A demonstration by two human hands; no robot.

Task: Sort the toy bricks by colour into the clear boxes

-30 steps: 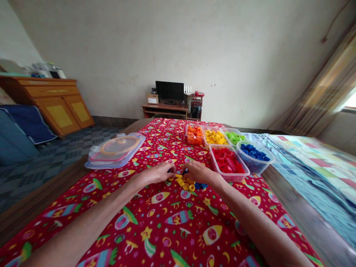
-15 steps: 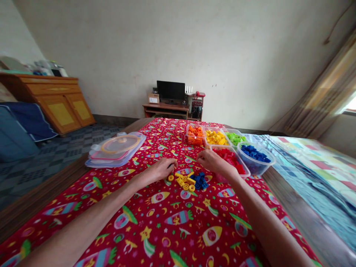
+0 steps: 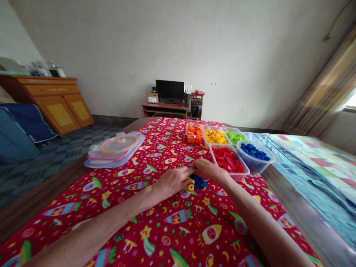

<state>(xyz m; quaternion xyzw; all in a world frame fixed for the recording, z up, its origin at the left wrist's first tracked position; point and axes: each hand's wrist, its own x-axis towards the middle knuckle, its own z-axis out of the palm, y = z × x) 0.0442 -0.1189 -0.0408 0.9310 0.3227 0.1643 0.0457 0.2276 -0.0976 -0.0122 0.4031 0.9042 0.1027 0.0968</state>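
My left hand and my right hand meet above a small pile of toy building pieces, their fingertips close together. Both sets of fingers are bent inward as in a pinch; whatever lies between them is too small and covered to make out. Below my left fingers are yellow toy pieces, some shaped like small wheels, partly hidden by that hand. Dark blue toy pieces lie beside them, just under my right hand. The pile rests on a red cloth printed with rockets and stars.
To the right stand clear tubs of red bricks, blue bricks, yellow bricks, orange bricks and green bricks. Stacked plastic lids lie at left. A monitor stands on a desk beyond.
My left hand has moved right, over the yellow pieces, and now meets my right hand. The right hand has come slightly down and left, away from the red tub.
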